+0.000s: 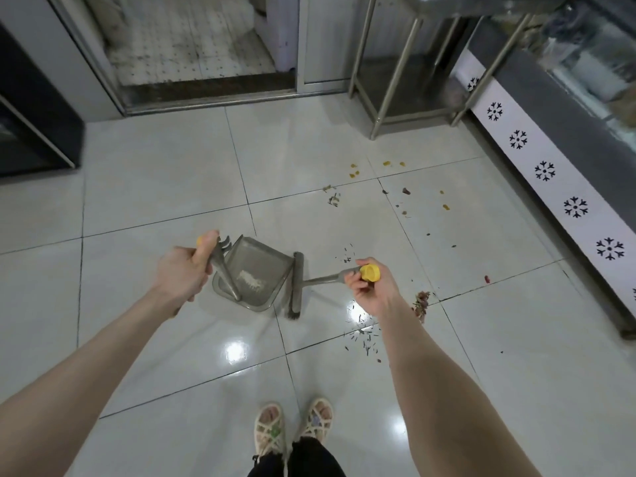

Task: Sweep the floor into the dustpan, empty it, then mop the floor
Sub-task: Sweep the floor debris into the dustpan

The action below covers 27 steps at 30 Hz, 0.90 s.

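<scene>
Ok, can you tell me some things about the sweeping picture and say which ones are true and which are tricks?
1. The left hand holds the dustpan by its handle. True.
2. The dustpan is completely empty. False: a pale patch of swept-up bits lies inside it.
3. The right hand holds the yellow end of the broom handle. True.
4. All the mess is already cleaned up. False: yellow crumbs and dark seed husks lie on the floor tiles.
5. The person is barefoot. False: they wear sandals.
</scene>
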Each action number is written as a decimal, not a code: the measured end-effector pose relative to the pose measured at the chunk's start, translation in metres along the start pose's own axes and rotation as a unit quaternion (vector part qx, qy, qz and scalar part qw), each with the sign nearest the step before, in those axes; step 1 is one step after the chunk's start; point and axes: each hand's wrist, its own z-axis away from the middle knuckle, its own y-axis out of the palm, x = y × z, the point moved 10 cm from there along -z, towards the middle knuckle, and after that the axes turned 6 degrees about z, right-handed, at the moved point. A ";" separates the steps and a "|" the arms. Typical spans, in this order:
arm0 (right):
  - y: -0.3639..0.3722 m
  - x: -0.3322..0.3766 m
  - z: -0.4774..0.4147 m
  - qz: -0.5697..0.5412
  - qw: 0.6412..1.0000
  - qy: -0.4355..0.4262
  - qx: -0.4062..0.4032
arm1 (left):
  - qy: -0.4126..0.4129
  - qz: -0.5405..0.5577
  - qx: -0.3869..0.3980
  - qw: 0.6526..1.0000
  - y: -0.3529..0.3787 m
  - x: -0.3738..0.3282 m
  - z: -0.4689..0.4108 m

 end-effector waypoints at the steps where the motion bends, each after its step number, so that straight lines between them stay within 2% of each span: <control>1: 0.000 -0.002 -0.003 -0.012 1.000 0.008 0.000 | -0.001 0.000 0.000 1.000 0.000 0.001 0.000; 5: -0.002 0.006 -0.008 -0.062 0.998 0.026 -0.010 | -0.004 -0.004 0.001 1.000 0.005 0.002 -0.002; 11: -0.033 0.039 0.004 -0.005 0.995 -0.013 -0.094 | -0.013 0.002 -0.004 1.000 0.023 0.002 -0.004; 20: -0.079 0.085 0.022 0.051 0.984 -0.033 -0.167 | -0.022 0.019 0.005 1.000 0.060 -0.007 -0.009; 24: -0.072 0.097 0.026 0.096 0.982 -0.054 -0.150 | -0.026 0.044 -0.001 0.999 0.063 -0.010 -0.012; 27: -0.061 0.107 0.030 0.088 0.985 -0.066 -0.132 | -0.023 0.050 -0.003 0.998 0.061 -0.017 -0.017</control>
